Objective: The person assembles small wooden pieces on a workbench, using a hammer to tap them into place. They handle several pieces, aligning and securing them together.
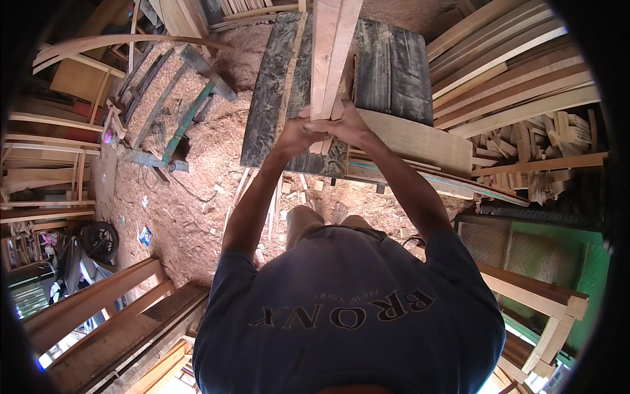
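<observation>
Both of my hands grip the near ends of long, pale wooden planks (pixel 331 59), bundled side by side and pointing away from me. My left hand (pixel 298 136) wraps the bundle from the left. From the right side, my right hand (pixel 348 125) closes round it, the two hands almost meeting. Beneath the planks is a dark, worn work table (pixel 400 72) dusted with sawdust. A wide wooden board (pixel 420 141) stands along the table's right part, beside my right forearm. A narrow slot shows in the tabletop just right of the planks; what is in it I cannot make out.
Stacked lumber (pixel 512 65) fills the far right, with offcuts (pixel 558 138) below it. A metal frame with a green bar (pixel 187 125) stands on the sawdust-covered floor (pixel 197 203) at left. Wooden frames (pixel 105 315) flank me, and a wheel (pixel 98 241) is at far left.
</observation>
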The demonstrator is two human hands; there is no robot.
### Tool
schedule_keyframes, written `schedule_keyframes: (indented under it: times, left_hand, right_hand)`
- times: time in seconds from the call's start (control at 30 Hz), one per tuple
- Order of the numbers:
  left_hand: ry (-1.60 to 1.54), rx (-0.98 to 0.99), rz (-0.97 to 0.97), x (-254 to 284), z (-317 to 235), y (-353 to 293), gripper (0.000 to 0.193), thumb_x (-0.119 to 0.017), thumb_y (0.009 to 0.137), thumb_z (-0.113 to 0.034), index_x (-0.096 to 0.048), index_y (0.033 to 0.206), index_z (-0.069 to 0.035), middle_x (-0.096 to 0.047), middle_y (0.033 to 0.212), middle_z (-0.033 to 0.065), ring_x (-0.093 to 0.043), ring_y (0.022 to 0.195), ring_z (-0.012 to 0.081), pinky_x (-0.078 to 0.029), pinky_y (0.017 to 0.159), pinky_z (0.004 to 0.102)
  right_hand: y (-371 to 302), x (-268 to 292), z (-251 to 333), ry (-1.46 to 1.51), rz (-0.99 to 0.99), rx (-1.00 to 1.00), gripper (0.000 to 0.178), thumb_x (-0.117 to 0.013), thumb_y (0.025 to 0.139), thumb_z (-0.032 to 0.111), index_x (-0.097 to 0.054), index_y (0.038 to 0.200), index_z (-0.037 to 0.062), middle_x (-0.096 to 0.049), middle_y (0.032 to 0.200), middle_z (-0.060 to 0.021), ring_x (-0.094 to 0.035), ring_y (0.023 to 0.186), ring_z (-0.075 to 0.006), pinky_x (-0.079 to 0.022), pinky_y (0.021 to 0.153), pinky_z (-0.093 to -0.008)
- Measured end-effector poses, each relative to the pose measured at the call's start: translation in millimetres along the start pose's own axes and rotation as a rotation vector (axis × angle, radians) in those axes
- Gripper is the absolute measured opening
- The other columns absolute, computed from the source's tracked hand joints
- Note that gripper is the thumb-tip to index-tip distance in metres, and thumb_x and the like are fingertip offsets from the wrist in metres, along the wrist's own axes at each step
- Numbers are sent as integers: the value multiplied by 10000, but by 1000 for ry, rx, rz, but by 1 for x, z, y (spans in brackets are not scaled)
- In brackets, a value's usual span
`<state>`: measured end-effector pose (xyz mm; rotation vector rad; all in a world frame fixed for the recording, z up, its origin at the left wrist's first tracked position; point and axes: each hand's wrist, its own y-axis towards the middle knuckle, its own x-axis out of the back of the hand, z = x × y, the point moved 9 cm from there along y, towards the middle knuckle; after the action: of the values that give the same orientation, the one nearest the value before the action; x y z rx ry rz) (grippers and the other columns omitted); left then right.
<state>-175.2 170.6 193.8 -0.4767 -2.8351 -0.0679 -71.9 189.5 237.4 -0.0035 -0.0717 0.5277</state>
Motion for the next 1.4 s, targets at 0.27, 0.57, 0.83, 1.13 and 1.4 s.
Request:
schedule_keyframes:
  times: [0.27,0.57,0.83,1.13,1.4]
  left_hand:
    - [-306,-19,96,-3,19,19,539,-825,773,-85,-614,1268,-44,-686,1169,84,-659,1052,161,-540,912,316]
    - [-66,-245,91,-7,3,11,470,-719,841,-15,-548,1278,5,-665,1169,140,-644,1103,256,-500,961,367]
    - [-5,-112,50,-4,12,10,393,-708,827,20,-613,1208,-5,-648,1201,169,-612,1165,290,-475,991,385]
    - [143,-246,-23,-6,-17,2,287,-684,857,-14,-664,1144,-26,-695,1041,133,-661,1015,253,-513,857,349]
    - [208,-222,-103,-2,-12,-10,211,-658,908,-74,-662,1114,-31,-713,1032,149,-693,986,267,-555,818,390]
  right_hand:
    - [7,-5,3,60,-108,134,380,-808,823,100,-641,1144,-17,-721,1070,-82,-674,966,-131,-548,874,-296]
    - [-3,-11,-18,159,-399,234,333,-827,806,116,-640,1049,-15,-705,932,-67,-652,816,-105,-539,728,-267]
    - [5,-5,-14,138,-330,196,398,-867,759,151,-639,1046,-6,-697,957,-72,-648,869,-111,-541,740,-286]
    - [11,-7,-1,168,-102,174,467,-885,731,176,-665,1103,-1,-722,998,-96,-673,912,-135,-558,774,-297]
    - [-2,11,18,-201,64,345,720,-881,733,328,-561,1305,31,-655,1232,-171,-636,1143,-256,-515,952,-360]
